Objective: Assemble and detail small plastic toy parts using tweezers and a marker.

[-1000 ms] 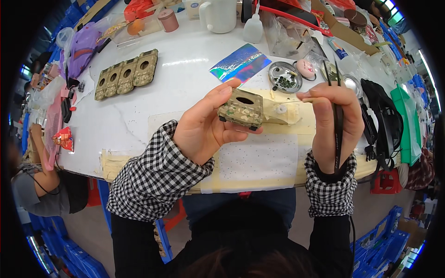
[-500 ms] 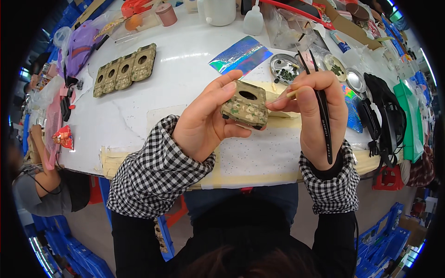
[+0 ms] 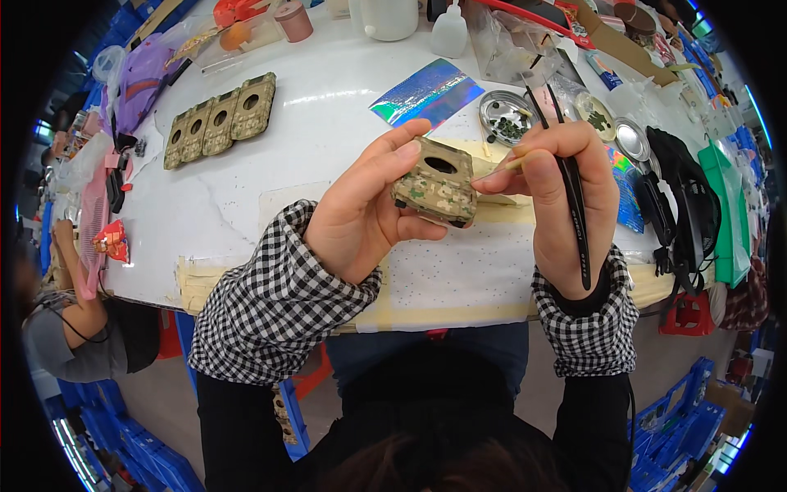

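Note:
My left hand (image 3: 365,205) holds up a small camouflage-patterned box (image 3: 432,185) with an oval hole in its top face, fingers and thumb around its edges. My right hand (image 3: 566,197) is closed on a thin pale-yellow stick (image 3: 512,166), pinched between thumb and forefinger. The stick's fine tip reaches the box's right edge; whether it touches is too small to tell. Black tweezers (image 3: 576,213) also lie in my right hand, their points angled up and away. Beyond the hands, a round metal dish (image 3: 494,104) contains small dark-green pieces.
Several similar camouflage boxes (image 3: 220,123) stand in a row at the far left. A shiny iridescent sheet (image 3: 426,92) lies ahead, near a white squeeze bottle (image 3: 449,34). White paper (image 3: 451,283) covers the table's near edge. Another person's arm (image 3: 78,271) shows at left.
Both hands stay almost in place. The box has turned and shifted very slightly, and the stick's tip remains at its right edge.

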### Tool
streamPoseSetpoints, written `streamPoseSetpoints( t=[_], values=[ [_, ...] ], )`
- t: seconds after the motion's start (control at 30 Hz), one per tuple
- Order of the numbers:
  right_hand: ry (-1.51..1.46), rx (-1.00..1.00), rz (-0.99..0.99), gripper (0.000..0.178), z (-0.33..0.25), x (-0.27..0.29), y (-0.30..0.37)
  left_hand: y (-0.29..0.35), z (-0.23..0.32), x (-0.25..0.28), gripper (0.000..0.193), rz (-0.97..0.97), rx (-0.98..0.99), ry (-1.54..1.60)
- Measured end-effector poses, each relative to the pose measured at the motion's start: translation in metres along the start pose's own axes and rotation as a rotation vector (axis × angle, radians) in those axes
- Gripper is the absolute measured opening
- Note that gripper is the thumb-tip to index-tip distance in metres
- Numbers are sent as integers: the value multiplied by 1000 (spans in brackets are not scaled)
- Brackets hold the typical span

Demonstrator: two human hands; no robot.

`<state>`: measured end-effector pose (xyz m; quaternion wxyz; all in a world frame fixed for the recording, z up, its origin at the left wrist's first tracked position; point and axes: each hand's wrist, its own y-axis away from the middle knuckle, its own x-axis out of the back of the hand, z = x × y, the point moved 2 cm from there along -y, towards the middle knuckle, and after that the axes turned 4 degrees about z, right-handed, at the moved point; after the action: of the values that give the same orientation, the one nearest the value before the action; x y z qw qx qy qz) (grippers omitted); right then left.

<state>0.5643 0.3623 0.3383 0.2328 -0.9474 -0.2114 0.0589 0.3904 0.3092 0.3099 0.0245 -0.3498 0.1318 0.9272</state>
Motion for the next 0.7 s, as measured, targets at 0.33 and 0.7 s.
streamPoseSetpoints(
  t=[0.33,0.7],
  values=[
    [7,13,-4,11,0,-1,0,1,1,0,55,10,-3,-13],
    [17,15,58,11,-2,6,-1,1,1,0,56,9,1,-17]
  ],
)
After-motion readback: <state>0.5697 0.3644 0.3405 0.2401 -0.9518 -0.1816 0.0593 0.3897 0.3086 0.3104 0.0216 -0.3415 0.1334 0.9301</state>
